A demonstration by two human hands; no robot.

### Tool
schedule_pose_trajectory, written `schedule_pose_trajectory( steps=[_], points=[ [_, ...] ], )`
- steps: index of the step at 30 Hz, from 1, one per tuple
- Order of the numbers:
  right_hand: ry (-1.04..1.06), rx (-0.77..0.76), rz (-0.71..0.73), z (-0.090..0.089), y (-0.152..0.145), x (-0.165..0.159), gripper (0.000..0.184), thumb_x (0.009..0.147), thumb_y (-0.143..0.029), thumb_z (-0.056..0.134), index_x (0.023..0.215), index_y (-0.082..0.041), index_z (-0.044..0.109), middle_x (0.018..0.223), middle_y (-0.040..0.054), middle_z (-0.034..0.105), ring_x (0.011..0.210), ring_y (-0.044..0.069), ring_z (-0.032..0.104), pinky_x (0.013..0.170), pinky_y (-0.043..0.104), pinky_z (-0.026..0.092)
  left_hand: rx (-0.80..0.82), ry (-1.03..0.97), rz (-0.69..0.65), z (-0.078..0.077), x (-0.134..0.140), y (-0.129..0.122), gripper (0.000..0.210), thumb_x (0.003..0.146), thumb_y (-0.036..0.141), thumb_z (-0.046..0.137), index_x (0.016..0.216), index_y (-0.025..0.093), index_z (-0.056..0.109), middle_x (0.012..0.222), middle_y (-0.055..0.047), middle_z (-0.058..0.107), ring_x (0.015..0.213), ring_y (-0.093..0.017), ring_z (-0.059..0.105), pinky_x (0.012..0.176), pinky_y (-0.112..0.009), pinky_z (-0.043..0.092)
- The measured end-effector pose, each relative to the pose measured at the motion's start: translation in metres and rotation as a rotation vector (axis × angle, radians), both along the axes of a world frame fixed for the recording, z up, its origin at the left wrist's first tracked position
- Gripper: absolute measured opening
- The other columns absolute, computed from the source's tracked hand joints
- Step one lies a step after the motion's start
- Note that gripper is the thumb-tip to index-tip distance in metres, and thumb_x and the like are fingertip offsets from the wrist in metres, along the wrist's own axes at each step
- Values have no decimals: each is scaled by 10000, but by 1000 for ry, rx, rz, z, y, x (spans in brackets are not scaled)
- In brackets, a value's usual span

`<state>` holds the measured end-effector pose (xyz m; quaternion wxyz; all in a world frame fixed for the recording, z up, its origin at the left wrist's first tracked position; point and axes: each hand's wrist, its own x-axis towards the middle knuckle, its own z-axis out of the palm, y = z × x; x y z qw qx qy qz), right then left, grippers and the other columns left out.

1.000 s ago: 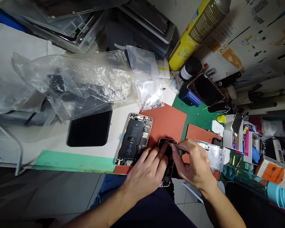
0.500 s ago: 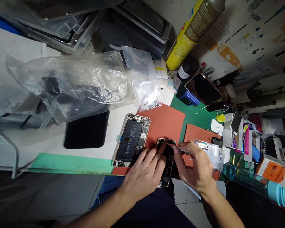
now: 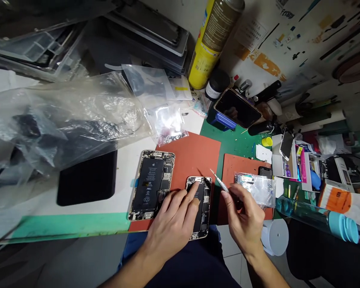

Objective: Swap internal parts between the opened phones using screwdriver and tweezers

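My left hand [image 3: 175,218] lies over the left side of a smaller opened phone [image 3: 204,212], its fingers bent and one fingertip pressing near the phone's top end. Its thumb is hidden. The phone's battery and inner parts are bare, and its lower end reaches the bench's front edge. In my right hand [image 3: 246,216], between thumb and fingers, is a slim metal tool [image 3: 224,187] with a knurled grip and fine tip; its exact kind is unclear. The tip points up and left, apart from the phone. Left of my left hand lies a larger opened phone [image 3: 150,184], battery showing.
A red-brown mat [image 3: 189,154] lies under both opened phones. At left are a dark phone-sized slab [image 3: 87,180] and a large clear plastic bag [image 3: 78,108]. A yellow spray can [image 3: 205,52], a propped phone [image 3: 238,110] and a blue-capped bottle [image 3: 313,216] stand or lie around.
My right hand has drawn the tool away from the smaller phone's top end, to the right. My left hand stays on that phone. The whole view has shifted.
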<state>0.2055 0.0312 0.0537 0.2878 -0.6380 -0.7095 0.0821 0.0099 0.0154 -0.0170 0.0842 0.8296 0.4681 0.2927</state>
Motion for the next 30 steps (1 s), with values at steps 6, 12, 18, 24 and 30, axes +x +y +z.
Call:
schedule_pose_trajectory(
  steps=[6, 12, 18, 24, 30],
  points=[
    [-221, 7, -94, -29, 5, 0, 196, 1107, -196, 561, 1247, -141, 686, 895, 94, 739, 789, 226, 700, 702, 354, 566, 35, -9, 6, -3, -1, -2, 112, 982, 42, 638, 1052, 116, 683, 1471, -221, 703, 1109, -334, 683, 985, -514, 547],
    [-78, 30, -78, -27, 3, -8, 116, 1087, -163, 614, 1160, -163, 704, 894, 64, 728, 752, 184, 675, 694, 318, 549, 62, -57, 17, -4, -2, -2, 109, 981, 45, 671, 1070, 106, 684, 1407, -225, 741, 1104, -322, 682, 986, -494, 541],
    [151, 119, -74, 7, 2, -6, 145, 977, -103, 775, 1071, -209, 743, 872, 21, 732, 687, 156, 648, 592, 291, 507, 44, -22, 26, 0, 0, 1, 89, 968, 28, 661, 1023, 97, 674, 1402, -243, 737, 1085, -344, 663, 947, -501, 535],
    [-63, 294, -83, -13, 4, -7, 239, 958, -13, 753, 1124, -178, 709, 905, 42, 754, 752, 164, 711, 711, 288, 582, 37, -21, 24, 2, 0, 1, 93, 972, 22, 648, 1019, 98, 672, 1407, -237, 735, 1096, -342, 659, 963, -504, 531],
    [-208, 196, -35, -47, -5, -7, 125, 1009, -57, 681, 1053, -170, 651, 839, 52, 720, 720, 187, 696, 673, 308, 578, 33, -78, 23, -1, 0, 0, 116, 986, 28, 644, 1065, 99, 690, 1401, -208, 747, 1126, -330, 666, 990, -500, 534]
  ],
)
